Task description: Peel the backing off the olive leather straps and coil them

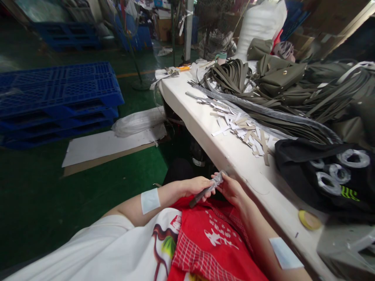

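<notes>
Just in front of the red apron (pixel 211 238), my two hands hold a short dark grey strap (pixel 197 199) with crumpled clear plastic (pixel 217 179) around its upper part. My left hand (pixel 197 186) is closed around the middle, and the dark end sticks out below its fingers. At the upper end, my right hand (pixel 230 189) pinches the plastic between thumb and fingers. Both hands are beside the edge of the white table (pixel 202 134). Part of the strap is hidden by the fingers.
Cut strips (pixel 249 134) lie scattered on the table, beside bundled olive straps (pixel 231 76) and olive bags (pixel 281 76). Nearer are a black bag (pixel 295 160) with clear tape rolls (pixel 328 183) and a yellow tape roll (pixel 309 219). Blue pallets (pixel 58 86) are stacked at left.
</notes>
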A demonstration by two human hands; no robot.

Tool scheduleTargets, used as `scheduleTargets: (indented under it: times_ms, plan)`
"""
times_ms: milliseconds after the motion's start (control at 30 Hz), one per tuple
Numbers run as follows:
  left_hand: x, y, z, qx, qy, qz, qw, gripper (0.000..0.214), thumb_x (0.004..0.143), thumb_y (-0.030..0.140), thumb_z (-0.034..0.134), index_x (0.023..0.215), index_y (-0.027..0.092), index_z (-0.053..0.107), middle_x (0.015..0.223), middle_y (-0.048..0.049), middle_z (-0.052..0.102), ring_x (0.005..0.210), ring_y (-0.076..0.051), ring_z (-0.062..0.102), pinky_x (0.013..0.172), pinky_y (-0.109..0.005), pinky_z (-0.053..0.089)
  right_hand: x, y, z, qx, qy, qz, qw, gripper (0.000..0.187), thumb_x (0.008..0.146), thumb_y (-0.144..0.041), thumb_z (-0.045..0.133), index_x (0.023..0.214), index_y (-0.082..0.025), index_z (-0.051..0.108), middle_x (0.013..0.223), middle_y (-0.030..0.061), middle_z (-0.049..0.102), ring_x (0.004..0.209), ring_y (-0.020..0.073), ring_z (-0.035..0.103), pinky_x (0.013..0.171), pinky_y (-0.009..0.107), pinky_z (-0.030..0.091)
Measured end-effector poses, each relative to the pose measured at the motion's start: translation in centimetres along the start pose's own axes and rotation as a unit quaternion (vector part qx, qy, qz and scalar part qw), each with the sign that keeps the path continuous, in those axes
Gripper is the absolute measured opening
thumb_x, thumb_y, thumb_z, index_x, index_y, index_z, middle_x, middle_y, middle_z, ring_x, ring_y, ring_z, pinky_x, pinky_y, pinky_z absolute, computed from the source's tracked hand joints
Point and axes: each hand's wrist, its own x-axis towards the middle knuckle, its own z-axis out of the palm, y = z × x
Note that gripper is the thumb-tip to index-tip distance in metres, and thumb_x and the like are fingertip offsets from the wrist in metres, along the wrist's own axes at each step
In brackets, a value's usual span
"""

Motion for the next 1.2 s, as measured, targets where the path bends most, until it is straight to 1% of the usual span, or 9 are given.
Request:
scheduleTargets:
  times_ms: [100, 200, 267, 333, 400, 500, 700, 833, 1200]
  plan:
    - [-0.1, 0.5, -0.7, 0.048, -0.015, 0.008, 0.999, 0.059, 0.079, 0.073, 0.050, 0.079, 0.015, 0.059, 0.049, 0.0066, 0.043, 0.041, -0.008, 0.039, 0.043, -0.022, 0.033, -1.5, -1.0, -1.0, -0.091, 0.007, -0.016, 0.996, 0.024, 0.081, -0.038, 0.067, 0.069, -0.017, 0.064, 0.063, 0.0072, 0.067, 0.072, 0.0250, 0.066, 0.076, 0.039, 0.054]
    - [0.2, 0.9, -1.1, 0.104, -0.059, 0.008, 0.993, 0.059, 0.080, 0.073, 0.049, 0.077, 0.015, 0.060, 0.050, 0.0059, 0.045, 0.039, -0.007, 0.036, 0.042, -0.022, 0.030, -3.3, -2.5, -0.9, -0.230, 0.029, -0.180, 0.956, 0.025, 0.080, -0.045, 0.067, 0.081, -0.020, 0.067, 0.084, 0.0071, 0.070, 0.092, 0.0257, 0.063, 0.090, 0.037, 0.047]
    - [0.4, 1.1, -1.0, 0.125, -0.091, 0.021, 0.988, 0.056, 0.082, 0.070, 0.051, 0.077, 0.015, 0.060, 0.054, 0.0042, 0.050, 0.040, -0.007, 0.038, 0.042, -0.022, 0.030, -4.2, -3.1, -0.3, -0.327, -0.034, -0.277, 0.903, 0.031, 0.087, -0.049, 0.057, 0.095, -0.021, 0.067, 0.098, 0.0071, 0.069, 0.097, 0.0242, 0.061, 0.088, 0.034, 0.046]
    - [0.6, 1.4, -0.9, 0.138, -0.115, 0.033, 0.983, 0.052, 0.083, 0.066, 0.053, 0.076, 0.015, 0.062, 0.053, 0.0036, 0.051, 0.041, -0.008, 0.040, 0.043, -0.022, 0.032, -4.6, -3.1, 0.3, -0.376, -0.139, -0.263, 0.878, 0.040, 0.092, -0.052, 0.045, 0.089, -0.018, 0.067, 0.086, 0.0057, 0.069, 0.081, 0.0200, 0.061, 0.072, 0.028, 0.048]
    - [0.5, 1.9, -1.0, 0.137, -0.138, 0.020, 0.981, 0.051, 0.084, 0.064, 0.052, 0.076, 0.015, 0.062, 0.051, 0.0029, 0.051, 0.042, -0.010, 0.044, 0.045, -0.022, 0.035, -4.4, -2.5, 0.5, -0.385, -0.185, -0.207, 0.880, 0.049, 0.092, -0.055, 0.043, 0.072, -0.016, 0.063, 0.066, 0.0019, 0.062, 0.061, 0.0147, 0.054, 0.056, 0.024, 0.040]
    - [-0.3, 2.9, -2.1, 0.141, -0.161, -0.020, 0.977, 0.057, 0.085, 0.070, 0.045, 0.073, 0.016, 0.061, 0.051, 0.0010, 0.052, 0.043, -0.011, 0.047, 0.044, -0.023, 0.036, -3.6, -1.5, -0.4, -0.368, -0.127, -0.203, 0.899, 0.050, 0.086, -0.059, 0.053, 0.059, -0.017, 0.055, 0.054, -0.0022, 0.051, 0.053, 0.0111, 0.043, 0.050, 0.023, 0.030]
    - [-1.4, 4.4, -3.4, 0.170, -0.086, -0.009, 0.982, 0.059, 0.070, 0.077, 0.058, 0.069, 0.019, 0.050, 0.051, 0.0064, 0.041, 0.042, -0.008, 0.036, 0.042, -0.021, 0.030, -2.6, -1.4, -2.5, -0.333, -0.067, -0.228, 0.913, 0.048, 0.084, -0.057, 0.056, 0.058, -0.017, 0.054, 0.054, -0.0028, 0.047, 0.054, 0.0112, 0.041, 0.051, 0.023, 0.029]
    - [-1.1, 4.8, -2.6, 0.164, -0.015, -0.032, 0.986, 0.070, 0.071, 0.087, 0.039, 0.076, 0.019, 0.054, 0.045, 0.0088, 0.030, 0.039, -0.008, 0.024, 0.040, -0.022, 0.021, -2.7, -2.0, -2.8, -0.337, -0.056, -0.232, 0.911, 0.048, 0.084, -0.057, 0.055, 0.058, -0.017, 0.055, 0.052, -0.0029, 0.047, 0.052, 0.0111, 0.040, 0.050, 0.023, 0.029]
    - [-1.2, 5.4, -3.1, 0.141, -0.039, -0.048, 0.988, 0.065, 0.068, 0.084, 0.052, 0.071, 0.019, 0.056, 0.044, 0.0084, 0.029, 0.038, -0.008, 0.022, 0.040, -0.022, 0.018, -2.9, -2.1, -3.9, -0.370, -0.043, -0.245, 0.895, 0.047, 0.084, -0.055, 0.055, 0.057, -0.017, 0.057, 0.051, -0.0027, 0.048, 0.052, 0.0113, 0.041, 0.048, 0.023, 0.030]
